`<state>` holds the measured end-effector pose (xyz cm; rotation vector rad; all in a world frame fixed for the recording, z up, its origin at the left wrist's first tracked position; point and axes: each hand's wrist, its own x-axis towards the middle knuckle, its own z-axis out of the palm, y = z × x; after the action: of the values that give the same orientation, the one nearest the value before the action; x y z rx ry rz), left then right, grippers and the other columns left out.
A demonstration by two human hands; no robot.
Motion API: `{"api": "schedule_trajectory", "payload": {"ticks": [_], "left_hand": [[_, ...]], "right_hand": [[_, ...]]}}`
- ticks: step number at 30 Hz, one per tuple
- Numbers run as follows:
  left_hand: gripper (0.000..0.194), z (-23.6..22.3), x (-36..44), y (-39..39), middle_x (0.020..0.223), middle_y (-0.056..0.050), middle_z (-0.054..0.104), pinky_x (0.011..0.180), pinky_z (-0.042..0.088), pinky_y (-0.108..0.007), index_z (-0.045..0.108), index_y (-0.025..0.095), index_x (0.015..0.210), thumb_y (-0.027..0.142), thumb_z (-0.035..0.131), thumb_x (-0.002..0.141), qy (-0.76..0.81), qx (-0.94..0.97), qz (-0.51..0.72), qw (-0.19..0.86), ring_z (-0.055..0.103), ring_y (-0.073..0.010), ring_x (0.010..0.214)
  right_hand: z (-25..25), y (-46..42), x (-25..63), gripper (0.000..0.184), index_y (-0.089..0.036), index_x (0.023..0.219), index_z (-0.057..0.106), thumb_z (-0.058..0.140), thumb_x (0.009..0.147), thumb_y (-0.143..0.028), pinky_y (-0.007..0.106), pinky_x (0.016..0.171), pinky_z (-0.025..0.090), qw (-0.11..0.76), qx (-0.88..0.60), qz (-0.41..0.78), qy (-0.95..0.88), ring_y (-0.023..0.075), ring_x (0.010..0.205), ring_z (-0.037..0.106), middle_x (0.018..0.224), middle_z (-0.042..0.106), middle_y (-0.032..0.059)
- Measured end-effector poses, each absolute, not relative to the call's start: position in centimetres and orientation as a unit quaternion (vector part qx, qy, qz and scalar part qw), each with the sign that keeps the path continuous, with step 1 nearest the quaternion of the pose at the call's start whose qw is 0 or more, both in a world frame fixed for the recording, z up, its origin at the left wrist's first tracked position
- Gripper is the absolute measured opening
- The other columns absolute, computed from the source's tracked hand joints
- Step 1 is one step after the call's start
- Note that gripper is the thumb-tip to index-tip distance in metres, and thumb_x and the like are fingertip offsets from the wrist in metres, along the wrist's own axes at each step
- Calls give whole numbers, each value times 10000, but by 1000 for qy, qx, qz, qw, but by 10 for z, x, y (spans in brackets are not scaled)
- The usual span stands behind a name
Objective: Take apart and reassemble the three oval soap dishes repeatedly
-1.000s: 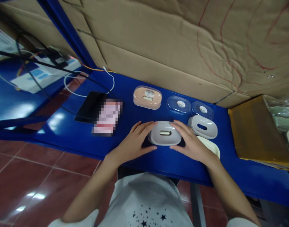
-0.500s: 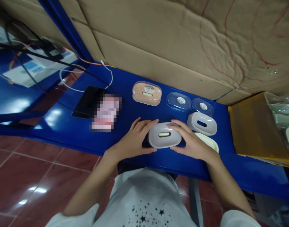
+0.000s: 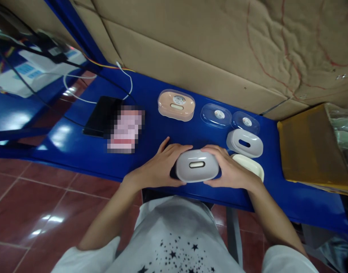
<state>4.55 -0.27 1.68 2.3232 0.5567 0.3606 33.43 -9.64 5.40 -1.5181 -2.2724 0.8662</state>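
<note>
Between my two hands is a light grey oval soap dish (image 3: 197,174), with a cream-coloured bar showing through the slot in its middle. My left hand (image 3: 162,165) grips its left end, thumb at the near edge and fingers at the far edge. Around the right end, my right hand (image 3: 223,167) is curled the same way. Just right of that hand lies a cream oval dish (image 3: 250,165), partly hidden by my wrist. Behind it stands another light grey dish (image 3: 252,146) with an open dark slot.
Farther back sit a peach dish under a clear cover (image 3: 176,110) and two clear lids (image 3: 212,117) with round stickers. A dark tablet-like device (image 3: 98,119) and a blurred pink item (image 3: 125,129) lie left. A taped cardboard box (image 3: 304,148) stands right on the blue table (image 3: 154,140).
My right hand has closed in more firmly around the grey dish's right end. The dish's slot now faces me more squarely. The view has shifted slightly.
</note>
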Motion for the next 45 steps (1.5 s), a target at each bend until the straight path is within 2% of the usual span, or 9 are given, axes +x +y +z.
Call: {"api": "schedule_trajectory", "payload": {"ticks": [9, 13, 19, 24, 27, 32, 38, 41, 45], "left_hand": [[1092, 18, 46, -4, 1544, -116, 561, 1360, 25, -698, 256, 304, 1686, 409, 877, 794, 204, 904, 120, 357, 483, -371, 1505], [1035, 18, 45, -5, 1557, -116, 551, 1364, -12, -692, 255, 296, 1693, 373, 835, 839, 204, 903, 130, 355, 473, -362, 1521], [989, 16, 44, -5, 1638, -136, 482, 1377, 20, -658, 259, 296, 1689, 438, 823, 890, 204, 903, 139, 351, 418, -350, 1576], [984, 16, 45, -5, 1617, -102, 531, 1379, 47, -643, 258, 315, 1684, 387, 824, 882, 205, 898, 152, 358, 476, -340, 1537], [979, 16, 46, -5, 1604, -108, 540, 1375, 52, -644, 266, 308, 1668, 378, 832, 872, 210, 902, 148, 348, 479, -337, 1533], [942, 15, 46, -3, 1590, -123, 542, 1375, 61, -636, 278, 287, 1630, 368, 833, 873, 208, 905, 143, 343, 486, -320, 1526], [964, 15, 46, -1, 1586, -121, 554, 1366, 86, -664, 286, 286, 1622, 372, 853, 848, 198, 906, 143, 345, 463, -340, 1541], [962, 15, 45, -2, 1579, -119, 557, 1366, 94, -670, 287, 292, 1627, 358, 852, 850, 202, 904, 149, 346, 480, -343, 1532], [944, 13, 44, -2, 1610, -118, 529, 1378, 100, -652, 255, 307, 1646, 320, 820, 890, 198, 900, 168, 351, 502, -323, 1529]], "right_hand": [[56, -95, 331, 877, -318, 1580, 394, 827, 824, -415, 570, 1215, 444, 119, -515, 315, -788, 373, 1453, 538, 1573, 537, 127], [53, -92, 334, 937, -316, 1633, 344, 831, 840, -426, 604, 1231, 419, 107, -518, 308, -791, 391, 1492, 497, 1607, 512, 142], [52, -90, 345, 1141, -355, 1728, 176, 810, 846, -704, 634, 1301, 328, 111, -507, 305, -798, 399, 1640, 306, 1778, 325, 126], [51, -68, 355, 726, -296, 1733, 221, 426, 1107, -603, 638, 1326, 245, 140, -605, 173, -765, 347, 1664, 278, 1794, 316, 137], [45, -49, 361, 754, -212, 1730, 234, 411, 1106, -598, 694, 1313, 195, 99, -652, 77, -748, 393, 1665, 260, 1781, 318, 203], [43, -44, 361, 641, -233, 1649, 391, 506, 1091, -526, 647, 1291, 285, 116, -627, 46, -769, 375, 1541, 467, 1617, 542, 188], [44, -51, 354, 788, -204, 1652, 363, 672, 1006, -533, 694, 1285, 288, 92, -631, 83, -766, 450, 1628, 315, 1745, 325, 248], [46, -50, 357, 728, -210, 1593, 426, 714, 984, -488, 690, 1245, 359, 108, -640, 95, -755, 452, 1585, 401, 1701, 405, 252], [58, -61, 366, 663, -284, 1535, 447, 752, 957, -399, 642, 1254, 386, 198, -598, 125, -767, 388, 1589, 415, 1669, 468, 180]]}}
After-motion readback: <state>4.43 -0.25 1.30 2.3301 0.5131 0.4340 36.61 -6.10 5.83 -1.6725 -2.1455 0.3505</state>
